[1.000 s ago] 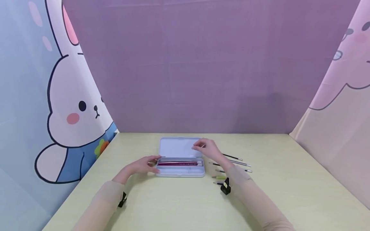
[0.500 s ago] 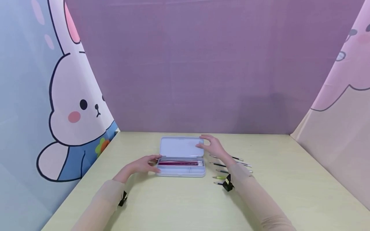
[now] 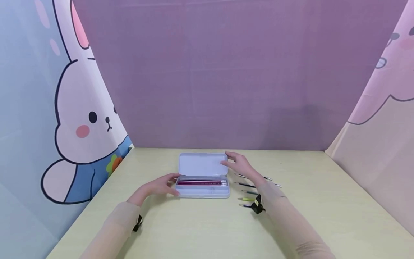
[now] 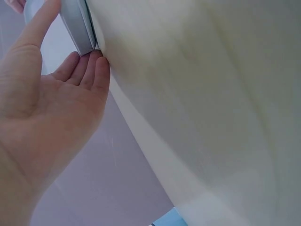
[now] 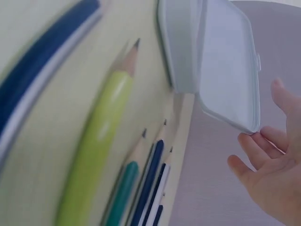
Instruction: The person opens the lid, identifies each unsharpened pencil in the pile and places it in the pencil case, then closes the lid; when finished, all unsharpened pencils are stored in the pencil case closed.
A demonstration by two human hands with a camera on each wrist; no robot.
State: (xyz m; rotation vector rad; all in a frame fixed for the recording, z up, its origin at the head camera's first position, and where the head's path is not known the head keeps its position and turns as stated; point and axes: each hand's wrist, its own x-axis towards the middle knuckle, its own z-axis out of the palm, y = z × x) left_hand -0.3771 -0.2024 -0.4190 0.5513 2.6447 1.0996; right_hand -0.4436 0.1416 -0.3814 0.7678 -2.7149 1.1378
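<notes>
A pale blue pencil case (image 3: pixel 194 192) lies unfolded on the table, its lid (image 3: pixel 200 164) raised at the back. Several purple-red pencils (image 3: pixel 200 183) fill its rear compartment; the front compartments hold nothing. My left hand (image 3: pixel 157 185) grips the case's left end, thumb at the front corner and fingers at the back; the left wrist view shows those fingertips (image 4: pixel 96 63) against its end. At the lid's upper right corner is my right hand (image 3: pixel 240 165). In the right wrist view its fingertips (image 5: pixel 249 141) touch the lid's edge, with the thumb held apart from it.
Right of the case, several loose pencils lie in a row on the table (image 3: pixel 194 230), partly under the right forearm. Among them are a yellow-green pencil (image 5: pixel 99 136), a teal pencil (image 5: pixel 121 195) and a dark blue pencil (image 5: pixel 47 61). A purple cloth (image 3: pixel 207 79) hangs behind.
My right hand has moved right, from in front of the lid to its right edge, its fingers spreading apart. The left hand stays at the case's left end.
</notes>
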